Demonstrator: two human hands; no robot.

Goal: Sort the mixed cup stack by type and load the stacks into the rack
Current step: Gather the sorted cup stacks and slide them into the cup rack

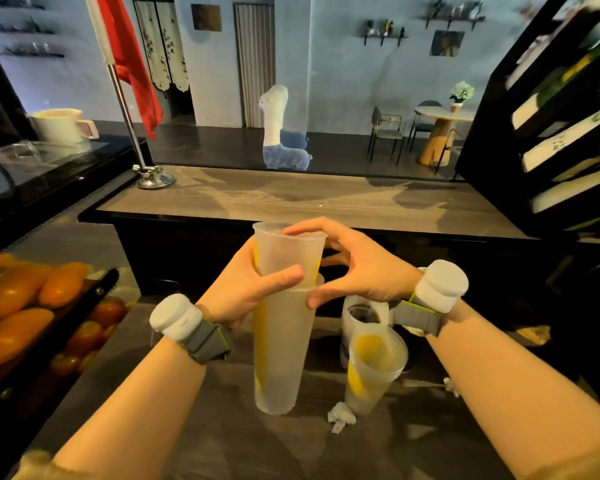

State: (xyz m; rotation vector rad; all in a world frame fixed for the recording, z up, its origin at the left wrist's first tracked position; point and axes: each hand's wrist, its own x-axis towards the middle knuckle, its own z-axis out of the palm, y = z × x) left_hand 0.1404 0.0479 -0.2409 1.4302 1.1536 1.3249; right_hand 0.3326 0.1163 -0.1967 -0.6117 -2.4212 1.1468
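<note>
A tall stack of frosted plastic cups with yellow print is held upright over the counter. My left hand grips the top cup around its lower part. My right hand curls over that cup, forefinger on its rim and thumb at the rim of the stack below. A shorter stack of the same frosted cups leans on the counter to the right. Behind it lies a stack of white printed cups. The black cup rack with slanted slots stands at the far right.
A tray of mangoes and oranges sits at the left. Crumpled paper bits lie on the wooden counter. A raised bar top carries a flag stand. A white pitcher stands far left.
</note>
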